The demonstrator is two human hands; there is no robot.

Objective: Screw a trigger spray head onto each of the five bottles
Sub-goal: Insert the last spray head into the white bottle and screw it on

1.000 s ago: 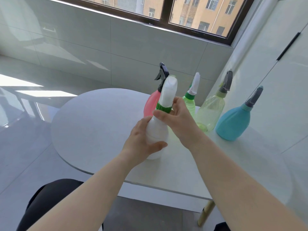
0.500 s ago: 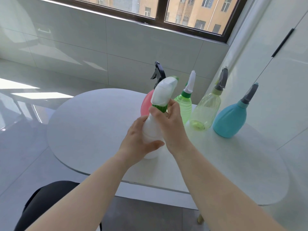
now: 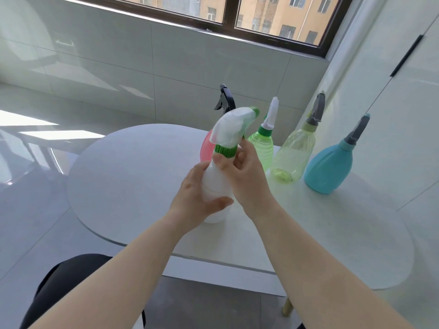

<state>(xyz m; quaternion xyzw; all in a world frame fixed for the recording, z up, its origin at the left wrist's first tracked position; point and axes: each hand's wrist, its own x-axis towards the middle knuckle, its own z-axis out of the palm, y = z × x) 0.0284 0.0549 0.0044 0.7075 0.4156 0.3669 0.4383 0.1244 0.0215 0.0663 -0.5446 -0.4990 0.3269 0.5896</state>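
A pale round table (image 3: 123,181) stood under a window (image 3: 229,10), tiled floor around. On it, the left hand (image 3: 197,198) gripped the white bottle (image 3: 213,186); the right hand (image 3: 244,172) pinched its green collar (image 3: 225,150).

White bottle (image 3: 215,186): opaque, base on the table, tilted slightly, nearest of the five. Its white trigger head (image 3: 231,129) sits on the neck by a ribbed green collar (image 3: 225,150), green nozzle tip up and right. Behind, in a row left to right: pink bottle (image 3: 207,146), black head; green ribbed bottle (image 3: 261,148), white head; clear yellowish bottle (image 3: 293,155), grey head; blue bottle (image 3: 329,167), grey head. All four upright, heads on.
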